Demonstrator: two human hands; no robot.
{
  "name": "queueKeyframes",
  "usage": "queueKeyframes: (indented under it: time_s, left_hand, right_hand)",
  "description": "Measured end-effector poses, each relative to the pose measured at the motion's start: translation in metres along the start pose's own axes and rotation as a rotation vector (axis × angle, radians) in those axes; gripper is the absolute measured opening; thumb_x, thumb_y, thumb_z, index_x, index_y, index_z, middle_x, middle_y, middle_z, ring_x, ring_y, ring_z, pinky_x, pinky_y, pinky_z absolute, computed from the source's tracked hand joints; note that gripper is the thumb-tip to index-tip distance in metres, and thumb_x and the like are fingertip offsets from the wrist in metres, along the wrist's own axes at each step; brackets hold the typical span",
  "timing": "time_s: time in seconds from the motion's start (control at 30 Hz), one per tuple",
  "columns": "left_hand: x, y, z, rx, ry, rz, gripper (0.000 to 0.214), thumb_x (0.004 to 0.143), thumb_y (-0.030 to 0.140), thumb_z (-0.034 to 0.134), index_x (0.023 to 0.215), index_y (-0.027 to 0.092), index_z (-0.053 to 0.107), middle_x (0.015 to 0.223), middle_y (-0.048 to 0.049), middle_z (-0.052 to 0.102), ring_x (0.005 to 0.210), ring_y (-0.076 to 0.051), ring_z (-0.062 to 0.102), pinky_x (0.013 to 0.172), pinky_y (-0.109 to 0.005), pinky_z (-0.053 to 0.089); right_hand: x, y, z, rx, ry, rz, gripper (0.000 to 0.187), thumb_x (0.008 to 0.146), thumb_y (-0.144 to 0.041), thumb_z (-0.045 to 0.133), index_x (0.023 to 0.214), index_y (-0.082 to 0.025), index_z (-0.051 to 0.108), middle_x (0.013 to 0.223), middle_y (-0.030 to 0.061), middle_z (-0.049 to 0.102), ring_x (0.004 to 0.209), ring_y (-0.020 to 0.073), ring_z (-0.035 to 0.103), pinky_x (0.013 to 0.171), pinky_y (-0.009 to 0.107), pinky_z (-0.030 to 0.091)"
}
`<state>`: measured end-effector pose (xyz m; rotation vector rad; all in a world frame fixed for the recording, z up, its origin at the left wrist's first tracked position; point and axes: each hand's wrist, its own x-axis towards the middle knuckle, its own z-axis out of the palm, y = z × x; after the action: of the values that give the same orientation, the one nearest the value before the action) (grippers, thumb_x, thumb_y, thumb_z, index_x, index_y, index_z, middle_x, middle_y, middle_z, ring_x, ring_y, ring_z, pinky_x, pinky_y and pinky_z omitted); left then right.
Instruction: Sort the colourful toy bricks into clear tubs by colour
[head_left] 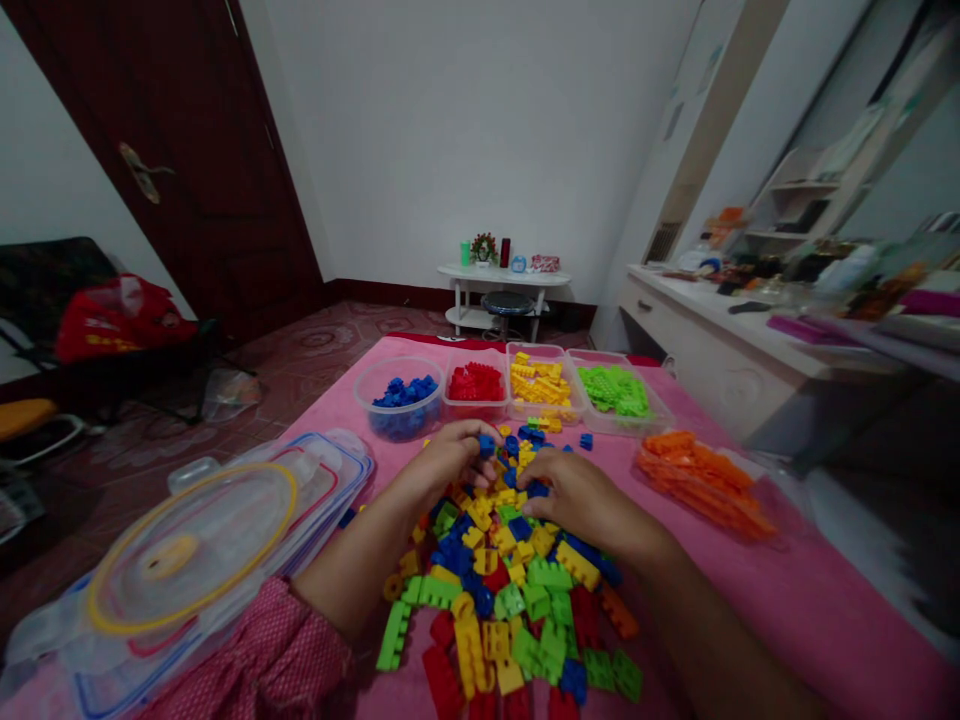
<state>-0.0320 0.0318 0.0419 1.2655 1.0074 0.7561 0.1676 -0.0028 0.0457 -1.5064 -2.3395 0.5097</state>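
Note:
A heap of mixed toy building blocks (pixel 487 560) in yellow, blue, green, red and orange covers the middle of the pink cloth. Above its far left side, my left hand (pixel 456 458) is closed, pinching a blue block (pixel 487 446) between thumb and fingertips. My right hand (pixel 574 492) reaches into the heap's far right part with bent fingers. Its fingertips are among blue and yellow blocks, and whether it grips one cannot be made out. Beyond the hands stand a round tub of blue blocks (pixel 405 392) and boxes of red blocks (pixel 477 382), yellow blocks (pixel 541 382) and green blocks (pixel 613 390).
An open box with orange blocks (pixel 697 478) is at the right. Stacked clear lids (pixel 225 540) lie at the left, the top one round with a yellow rim. A white dresser (pixel 720 340) flanks the table on the right; a small white stand (pixel 504 275) is by the wall.

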Motion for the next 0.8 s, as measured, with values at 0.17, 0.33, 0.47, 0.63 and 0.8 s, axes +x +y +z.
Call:
queueKeyframes:
  time_s: [0.17,0.33,0.47,0.63,0.8]
  left_hand:
    - [-0.003,0.002,0.005,-0.236,-0.082,-0.053,0.027,0.072,0.022,0.042,0.087,0.015,0.062,0.085,-0.0067,0.065,0.059,-0.009,0.055,0.046,-0.017,0.038]
    - [-0.011,0.0,0.012,0.419,-0.14,0.153,0.032,0.069,0.045,0.064,0.081,0.016,0.07,0.069,0.0002,0.062,0.058,-0.01,0.051,0.051,-0.019,0.036]
    - [-0.02,-0.002,0.02,0.903,-0.183,0.232,0.03,0.059,0.036,0.076,0.086,0.022,0.074,0.077,0.0002,0.068,0.067,-0.014,0.058,0.059,-0.022,0.039]
    - [-0.026,-0.001,0.024,1.073,-0.159,0.274,0.027,0.061,0.029,0.074,0.087,0.025,0.073,0.085,-0.0006,0.071,0.074,-0.017,0.061,0.063,-0.022,0.041]
    - [-0.021,0.0,0.02,0.938,-0.198,0.224,0.012,0.07,0.02,0.058,0.071,0.018,0.07,0.073,-0.0011,0.069,0.065,-0.013,0.06,0.062,-0.021,0.042]
  right_hand:
    - [0.0,0.008,-0.013,-0.014,0.041,0.053,0.019,0.072,-0.015,0.056,0.079,-0.022,0.072,0.082,0.0001,0.07,0.075,0.0154,0.062,0.065,0.023,0.041]
    - [-0.005,0.016,-0.021,-0.304,-0.047,0.259,0.018,0.067,-0.019,0.064,0.081,-0.025,0.072,0.09,0.0032,0.071,0.085,0.0222,0.063,0.069,0.027,0.041]
    - [-0.007,0.012,-0.015,-0.369,-0.082,0.284,0.022,0.066,-0.021,0.066,0.087,-0.024,0.071,0.094,0.0054,0.069,0.089,0.024,0.062,0.068,0.028,0.04]
    - [-0.007,0.01,-0.012,-0.382,-0.065,0.286,0.019,0.066,-0.02,0.063,0.084,-0.022,0.07,0.09,0.0068,0.069,0.084,0.0234,0.062,0.063,0.027,0.038]
    - [-0.007,0.019,-0.025,-0.212,0.001,0.198,0.014,0.065,-0.022,0.065,0.078,-0.021,0.069,0.079,0.0026,0.068,0.073,0.0181,0.06,0.06,0.025,0.036]
